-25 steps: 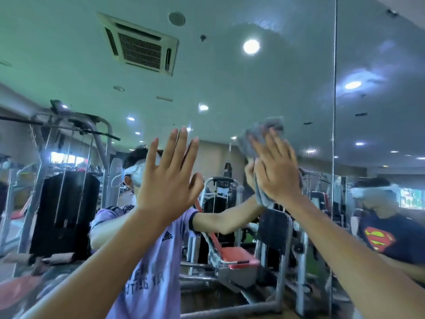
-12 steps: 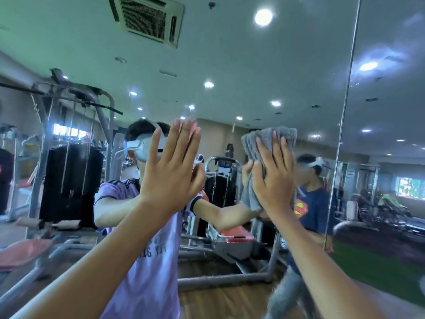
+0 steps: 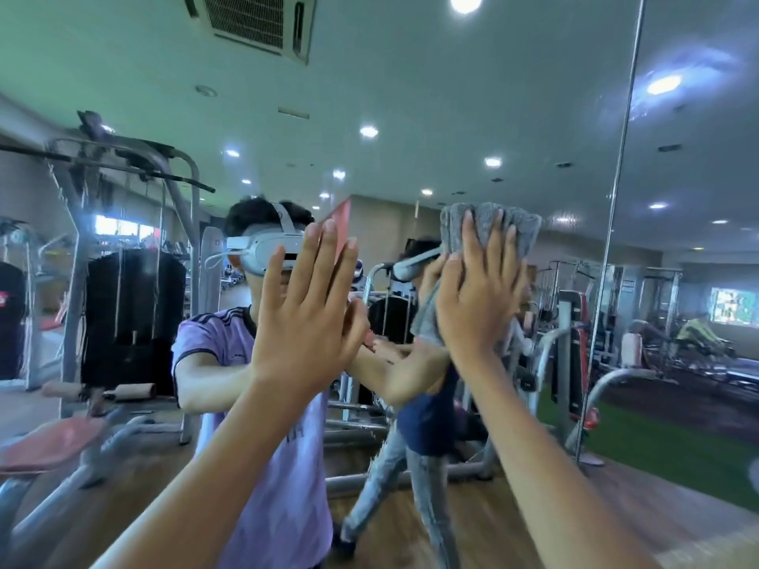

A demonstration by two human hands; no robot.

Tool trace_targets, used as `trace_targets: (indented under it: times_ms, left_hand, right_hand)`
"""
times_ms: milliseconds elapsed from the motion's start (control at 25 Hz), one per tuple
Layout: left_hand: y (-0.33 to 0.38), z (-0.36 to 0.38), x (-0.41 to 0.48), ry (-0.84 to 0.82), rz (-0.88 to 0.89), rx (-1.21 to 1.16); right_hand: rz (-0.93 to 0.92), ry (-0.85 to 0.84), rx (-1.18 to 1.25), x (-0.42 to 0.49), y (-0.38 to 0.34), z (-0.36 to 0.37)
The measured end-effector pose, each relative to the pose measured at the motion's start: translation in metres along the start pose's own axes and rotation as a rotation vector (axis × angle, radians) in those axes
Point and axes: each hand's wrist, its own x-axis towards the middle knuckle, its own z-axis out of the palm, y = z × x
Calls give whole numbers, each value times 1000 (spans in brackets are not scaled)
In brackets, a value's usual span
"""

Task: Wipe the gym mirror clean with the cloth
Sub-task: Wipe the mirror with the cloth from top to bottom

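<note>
The gym mirror [image 3: 451, 96] fills the whole view in front of me, with a vertical seam [image 3: 616, 199] at the right. My right hand [image 3: 478, 297] presses a grey cloth [image 3: 521, 227] flat against the glass with straight, spread fingers; the cloth sticks out above and left of the hand. My left hand [image 3: 306, 310] lies flat on the mirror to the left, fingers straight and together, holding nothing. Both arms reach up from the bottom of the view.
The glass reflects me in a purple shirt [image 3: 213, 338], a second person in a dark blue shirt [image 3: 427, 412], weight machines [image 3: 131, 305], a wooden floor and green turf [image 3: 665, 445].
My right hand has slid the cloth a little to the right along the glass. My view has tilted down. The left hand stays flat on the mirror.
</note>
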Motion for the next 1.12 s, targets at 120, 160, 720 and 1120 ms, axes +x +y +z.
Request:
trace_targets:
  times_ms: [120, 160, 720, 1120]
  left_hand:
    - [-3, 1, -3, 20, 9, -3]
    - [-2, 0, -4, 12, 4, -12]
    - [12, -1, -55, -41, 23, -16]
    - [16, -1, -70, -17, 20, -12]
  right_hand:
    - [-462, -103, -6, -41, 5, -8]
    - [-689, -164, -24, -47, 28, -17]
    - [-541, -180, -65, -68, 65, -22]
    - [-711, -253, -31, -125, 62, -36]
